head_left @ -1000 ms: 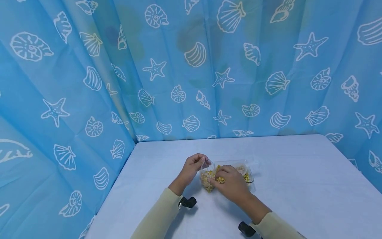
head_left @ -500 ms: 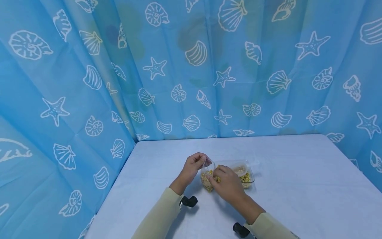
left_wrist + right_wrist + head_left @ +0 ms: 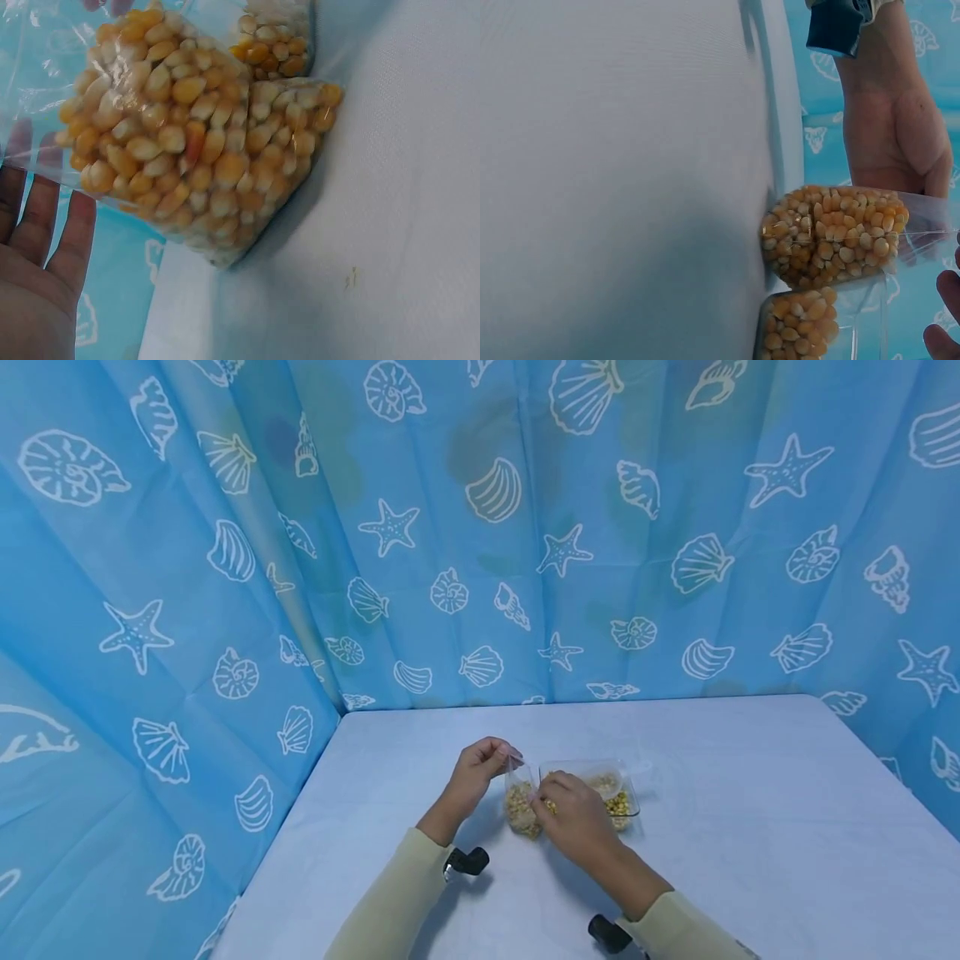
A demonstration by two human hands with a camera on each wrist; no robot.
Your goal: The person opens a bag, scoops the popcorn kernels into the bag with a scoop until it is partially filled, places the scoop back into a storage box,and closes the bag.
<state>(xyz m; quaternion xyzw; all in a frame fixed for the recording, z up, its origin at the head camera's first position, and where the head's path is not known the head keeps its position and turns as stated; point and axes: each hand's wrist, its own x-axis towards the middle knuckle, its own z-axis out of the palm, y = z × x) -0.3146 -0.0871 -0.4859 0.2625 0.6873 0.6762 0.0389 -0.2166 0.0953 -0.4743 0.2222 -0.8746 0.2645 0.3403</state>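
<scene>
A clear plastic bag [image 3: 521, 810] of yellow and whitish corn kernels [image 3: 172, 142] stands on the table. My left hand [image 3: 476, 772] pinches its upper edge; in the left wrist view its other fingers [image 3: 71, 232] are spread behind the plastic. On the bag's other side, the thumb and fingertips of my right hand [image 3: 576, 818] pinch the plastic near the mouth. Only some fingertips [image 3: 949, 292] of that hand show in the right wrist view. Right beside the bag sits a clear rectangular container [image 3: 636, 810] with corn, partly hidden behind my right hand.
A small clear cup [image 3: 609, 783] lies in the container on the kernels. White cloth covers the table [image 3: 750, 827]. Blue curtains [image 3: 420, 543] with shell prints hang behind and at the left. A black wrist device [image 3: 467, 862] sits at my left sleeve.
My right hand has moved left to the bag's side and its fingertips have closed on the plastic. The bag's mouth looks narrower. More of the container shows. My left hand has shifted slightly left.
</scene>
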